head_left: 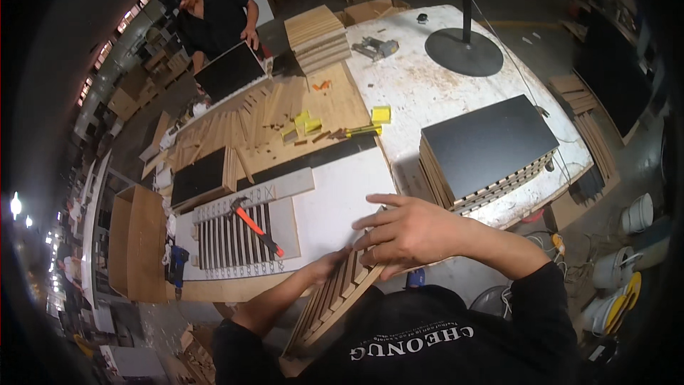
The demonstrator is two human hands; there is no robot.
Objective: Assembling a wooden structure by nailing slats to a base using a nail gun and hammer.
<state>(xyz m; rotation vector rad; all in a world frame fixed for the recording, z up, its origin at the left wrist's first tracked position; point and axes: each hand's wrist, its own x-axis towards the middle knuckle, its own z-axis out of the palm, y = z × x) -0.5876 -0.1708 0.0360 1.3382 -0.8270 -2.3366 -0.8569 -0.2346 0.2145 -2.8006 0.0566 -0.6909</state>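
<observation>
A slatted wooden panel stands tilted close against my body at the table's near edge, its pale strips running lengthwise. My left hand grips its left side, the fingertips slightly blurred. At the upper end my right hand holds the panel between fingers and thumb, the index finger stretched out above. On the white work surface to the left lies a hammer with an orange-red and black handle. It rests across a jig of dark parallel strips.
A stack of black-topped panels stands on the right, a round black base with a pole behind it. Yellow blocks, loose wood strips and a nail gun lie farther off. A co-worker handles a black panel at far left.
</observation>
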